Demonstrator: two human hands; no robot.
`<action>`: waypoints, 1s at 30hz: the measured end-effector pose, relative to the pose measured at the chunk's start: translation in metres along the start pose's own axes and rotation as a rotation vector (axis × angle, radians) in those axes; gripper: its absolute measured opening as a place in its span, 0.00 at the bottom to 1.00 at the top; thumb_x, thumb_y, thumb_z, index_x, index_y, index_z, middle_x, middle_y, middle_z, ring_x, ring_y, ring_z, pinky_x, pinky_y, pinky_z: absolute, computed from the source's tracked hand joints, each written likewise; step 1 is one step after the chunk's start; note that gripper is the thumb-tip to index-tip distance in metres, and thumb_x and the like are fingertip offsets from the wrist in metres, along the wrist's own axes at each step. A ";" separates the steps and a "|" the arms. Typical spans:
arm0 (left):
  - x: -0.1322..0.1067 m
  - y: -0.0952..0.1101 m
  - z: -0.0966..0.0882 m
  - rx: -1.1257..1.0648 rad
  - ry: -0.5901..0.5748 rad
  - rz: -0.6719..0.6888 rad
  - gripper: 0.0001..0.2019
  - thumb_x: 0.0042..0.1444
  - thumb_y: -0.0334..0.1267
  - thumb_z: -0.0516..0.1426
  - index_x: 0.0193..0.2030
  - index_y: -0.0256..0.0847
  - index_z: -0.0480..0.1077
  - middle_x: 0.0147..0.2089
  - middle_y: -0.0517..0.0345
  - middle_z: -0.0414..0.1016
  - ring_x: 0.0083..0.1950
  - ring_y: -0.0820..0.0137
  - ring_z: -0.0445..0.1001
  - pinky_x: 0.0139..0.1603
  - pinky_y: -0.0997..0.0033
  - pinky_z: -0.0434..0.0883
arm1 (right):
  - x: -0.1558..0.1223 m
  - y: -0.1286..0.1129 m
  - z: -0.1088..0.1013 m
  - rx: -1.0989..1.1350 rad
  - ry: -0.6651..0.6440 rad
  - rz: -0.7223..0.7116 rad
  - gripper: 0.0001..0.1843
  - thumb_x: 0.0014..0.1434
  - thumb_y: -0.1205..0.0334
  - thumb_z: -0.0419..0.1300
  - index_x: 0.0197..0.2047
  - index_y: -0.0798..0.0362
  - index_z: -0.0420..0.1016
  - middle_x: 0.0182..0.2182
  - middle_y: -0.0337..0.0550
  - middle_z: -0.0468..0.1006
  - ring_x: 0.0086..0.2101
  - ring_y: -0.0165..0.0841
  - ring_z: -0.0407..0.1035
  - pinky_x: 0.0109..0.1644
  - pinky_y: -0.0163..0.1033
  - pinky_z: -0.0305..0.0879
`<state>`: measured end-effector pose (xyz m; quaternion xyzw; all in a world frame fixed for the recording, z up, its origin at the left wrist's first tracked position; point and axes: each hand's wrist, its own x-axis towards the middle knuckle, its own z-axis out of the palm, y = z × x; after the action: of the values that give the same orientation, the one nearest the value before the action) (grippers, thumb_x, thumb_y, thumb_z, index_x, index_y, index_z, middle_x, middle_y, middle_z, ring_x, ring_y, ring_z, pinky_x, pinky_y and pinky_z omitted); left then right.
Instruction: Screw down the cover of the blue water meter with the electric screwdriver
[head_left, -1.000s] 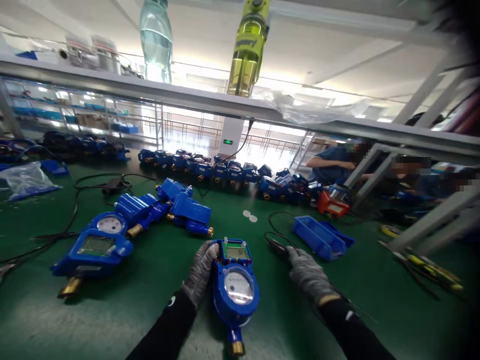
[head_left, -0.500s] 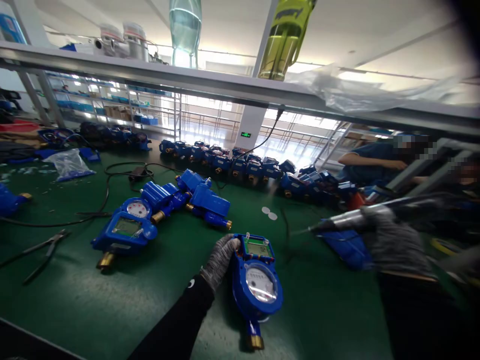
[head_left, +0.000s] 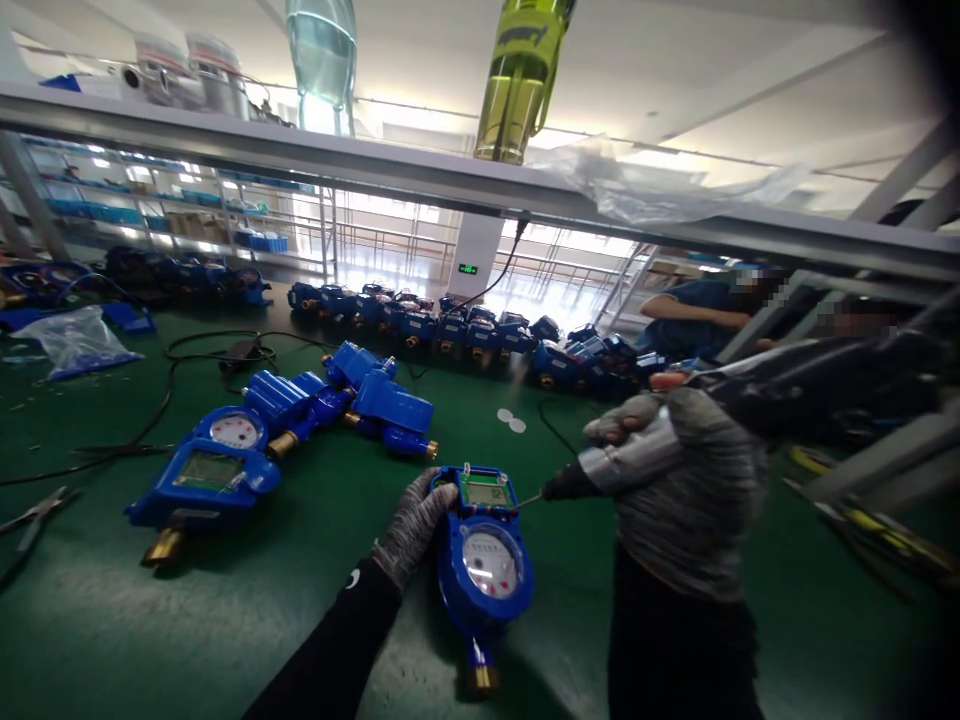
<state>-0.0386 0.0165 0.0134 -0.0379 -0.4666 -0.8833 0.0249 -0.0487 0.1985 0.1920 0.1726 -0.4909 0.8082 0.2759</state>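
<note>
On the green table (head_left: 225,620), close in front of the person, a blue water meter (head_left: 484,560) lies face up. Its upper left edge is clasped by the left hand (head_left: 411,525), fingers curled, apparently to steady it. Closed around a powered screwdriver (head_left: 600,470), the right hand (head_left: 679,480) aims the tip at the meter's top right corner.

Bare green mat (head_left: 225,620) left of the held meter (head_left: 484,560); meter cluster (head_left: 300,420), pliers (head_left: 30,515) and cables (head_left: 150,420) farther left.
</note>
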 end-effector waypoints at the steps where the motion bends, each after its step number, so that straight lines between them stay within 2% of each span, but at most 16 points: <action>1: 0.000 0.000 0.000 0.000 -0.004 0.003 0.26 0.49 0.52 0.72 0.49 0.37 0.77 0.49 0.44 0.80 0.54 0.50 0.77 0.60 0.49 0.71 | -0.001 0.004 0.004 -0.033 -0.028 -0.018 0.16 0.53 0.56 0.71 0.42 0.54 0.74 0.24 0.36 0.71 0.24 0.31 0.68 0.29 0.37 0.72; 4: 0.000 0.000 0.001 -0.005 -0.011 -0.004 0.25 0.51 0.52 0.71 0.49 0.38 0.76 0.50 0.43 0.79 0.54 0.50 0.77 0.61 0.48 0.70 | -0.001 0.016 0.010 -0.082 -0.107 -0.015 0.15 0.56 0.56 0.70 0.43 0.54 0.74 0.23 0.36 0.72 0.23 0.32 0.69 0.28 0.37 0.71; 7: -0.001 0.001 0.001 -0.012 -0.002 -0.013 0.25 0.51 0.51 0.71 0.49 0.38 0.76 0.51 0.44 0.79 0.55 0.50 0.77 0.63 0.48 0.69 | -0.001 0.022 0.012 -0.129 -0.132 -0.002 0.17 0.55 0.53 0.70 0.43 0.54 0.74 0.23 0.36 0.72 0.22 0.32 0.69 0.27 0.37 0.71; 15: 0.000 -0.002 0.000 -0.036 0.024 -0.007 0.27 0.47 0.52 0.74 0.48 0.38 0.77 0.49 0.45 0.80 0.55 0.50 0.77 0.61 0.50 0.71 | -0.001 0.016 0.016 -0.130 -0.171 -0.011 0.15 0.56 0.55 0.71 0.42 0.54 0.75 0.23 0.36 0.73 0.22 0.33 0.70 0.27 0.37 0.70; 25: -0.002 0.002 0.003 -0.052 0.005 -0.001 0.25 0.47 0.52 0.73 0.46 0.38 0.77 0.47 0.47 0.80 0.51 0.53 0.78 0.59 0.53 0.72 | 0.000 0.020 0.021 -0.133 -0.202 0.020 0.15 0.55 0.55 0.72 0.41 0.53 0.76 0.23 0.37 0.74 0.21 0.34 0.71 0.25 0.36 0.71; 30: -0.002 -0.001 0.001 -0.031 0.010 0.025 0.23 0.50 0.50 0.72 0.47 0.38 0.76 0.48 0.48 0.79 0.52 0.55 0.77 0.59 0.56 0.71 | -0.001 0.021 0.025 -0.173 -0.204 0.026 0.16 0.52 0.52 0.74 0.37 0.51 0.77 0.22 0.38 0.75 0.20 0.34 0.71 0.24 0.37 0.70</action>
<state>-0.0365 0.0176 0.0133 -0.0397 -0.4520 -0.8903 0.0379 -0.0601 0.1687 0.1880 0.2230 -0.5866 0.7446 0.2277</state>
